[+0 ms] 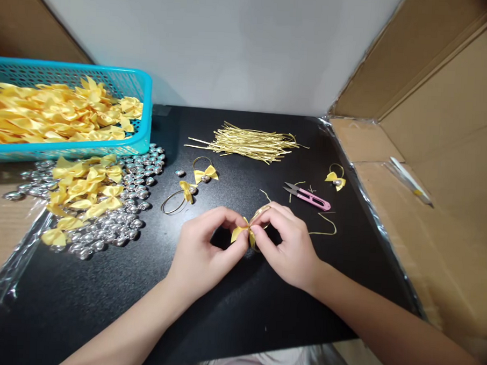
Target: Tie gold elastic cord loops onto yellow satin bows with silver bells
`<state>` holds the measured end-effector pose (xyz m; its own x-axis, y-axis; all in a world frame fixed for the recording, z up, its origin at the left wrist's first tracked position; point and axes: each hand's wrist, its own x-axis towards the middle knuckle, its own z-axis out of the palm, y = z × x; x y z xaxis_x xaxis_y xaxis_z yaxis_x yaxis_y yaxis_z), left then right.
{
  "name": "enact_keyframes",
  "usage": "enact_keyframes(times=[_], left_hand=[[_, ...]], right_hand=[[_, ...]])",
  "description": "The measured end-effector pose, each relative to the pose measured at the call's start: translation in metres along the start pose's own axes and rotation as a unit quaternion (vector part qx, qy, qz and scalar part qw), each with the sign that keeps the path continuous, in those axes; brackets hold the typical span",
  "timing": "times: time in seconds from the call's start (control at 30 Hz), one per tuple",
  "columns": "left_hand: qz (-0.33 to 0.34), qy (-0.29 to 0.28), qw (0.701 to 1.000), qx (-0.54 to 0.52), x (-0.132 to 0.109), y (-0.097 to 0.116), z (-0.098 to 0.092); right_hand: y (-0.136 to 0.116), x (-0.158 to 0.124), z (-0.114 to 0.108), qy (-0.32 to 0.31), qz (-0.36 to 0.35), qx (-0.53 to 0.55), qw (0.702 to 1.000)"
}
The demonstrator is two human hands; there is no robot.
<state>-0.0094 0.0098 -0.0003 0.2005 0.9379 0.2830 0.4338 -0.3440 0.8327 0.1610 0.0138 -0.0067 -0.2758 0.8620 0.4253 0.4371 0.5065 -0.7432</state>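
Both hands meet over the middle of the black table, pinching one small yellow ribbon bow (237, 234). My left hand (208, 251) holds the bow's left side between thumb and forefinger. From the right, my right hand (287, 243) pinches at the bow's centre, with a gold cord loop partly hidden behind its fingers. A loose cord end (265, 195) sticks up beyond the fingertips. Just past the right hand lie pink thread snips (311, 198) among cord scraps. Beyond the left hand are two finished-looking loops with a bow and silver bead, one bow (207, 173) behind the other bow (187, 192).
A turquoise basket (145, 113) full of yellow bows stands at the back left. Before it lie loose bows (85, 186) and many silver beads (104, 230). Gold cords (253, 142) are bundled at the back. Another looped bow (335, 180) and a pen-like cutter (411, 182) lie right.
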Motion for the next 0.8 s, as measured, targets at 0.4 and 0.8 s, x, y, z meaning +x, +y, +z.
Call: enact_keyframes(times=[0.4, 0.8], left_hand=[[-0.069, 0.021, 0.995, -0.071, -0.004, -0.0054, 0.0031], [0.063, 0.041, 0.997, -0.005, -0.0028, 0.0008, 0.0041]], right_hand=[[0.0002, 0.0001, 0.0, 0.016, -0.007, -0.018, 1.0], [-0.0041, 0.0003, -0.0029, 0.086, -0.016, -0.07, 0.994]])
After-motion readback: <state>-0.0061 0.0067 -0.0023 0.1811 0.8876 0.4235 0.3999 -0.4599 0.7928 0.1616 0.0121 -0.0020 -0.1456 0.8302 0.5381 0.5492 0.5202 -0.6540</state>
